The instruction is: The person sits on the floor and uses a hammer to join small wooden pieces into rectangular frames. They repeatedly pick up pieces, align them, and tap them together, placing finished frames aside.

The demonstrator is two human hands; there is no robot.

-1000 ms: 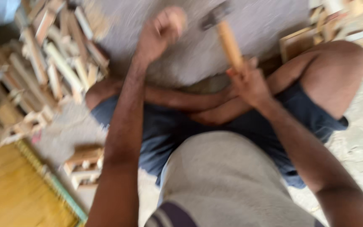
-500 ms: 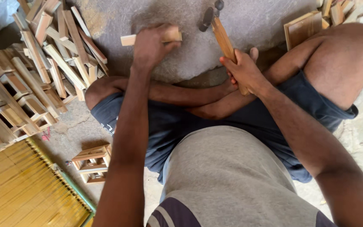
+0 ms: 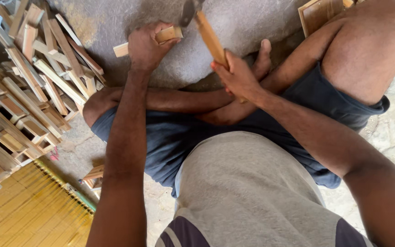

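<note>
Head view, looking down over a grey shirt and dark blue shorts onto crossed bare legs on a rough grey stone floor point(image 3: 252, 27).

Left hand point(image 3: 146, 45), fingers clenched around a short pale wooden block point(image 3: 163, 36) lying flat on the floor; long axis running left to right, slightly raised toward the right, one end poking out past the wrist side at the left, the other past the fingertips.

Right hand point(image 3: 238, 75), fingers wrapped tight around the light brown wooden handle of a hammer point(image 3: 209, 36); handle slanting up and left from the fist, dark metal head at the frame's top edge, just above and right of the block's right end.

Bare floor open beyond the block toward the top. At far left, a loose heap of pale wooden slats point(image 3: 46, 59) and small assembled wooden frames point(image 3: 10, 123), well apart from the block. Yellow woven mat point(image 3: 28, 210) at lower left. Flat brown wooden panel point(image 3: 321, 13) at top right, beside the knee.
</note>
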